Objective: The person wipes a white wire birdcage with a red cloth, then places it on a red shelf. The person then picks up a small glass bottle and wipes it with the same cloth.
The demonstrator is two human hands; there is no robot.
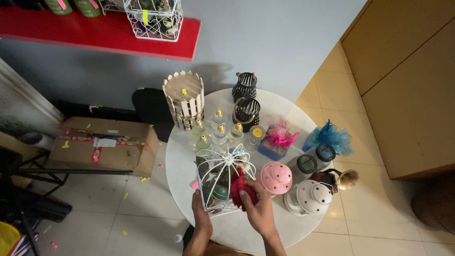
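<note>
A brown cardboard box (102,146) lies on the tiled floor at far left, sealed with red-and-white tape, a pale rectangular label on top and small green stickers stuck to it. Right of it stands the round white bench (180,161). At its near edge the left hand (201,215) presses flat against the left side of a white wire birdcage (222,180), fingers wrapped on the wires. The cage stands upright between both hands, a green item inside. The right hand (256,208) is closed on a red cloth (240,188), pressed to the cage's right side. Behind stand a pale wooden picket-fence tub (185,99), small clear bottles with gold caps (219,130) and two black wire lanterns (246,102). Further right sit a pink-wrapped blue box (277,140), a pink lantern (276,178), a white lantern (310,196) and a blue wrapped package (332,137).
</note>
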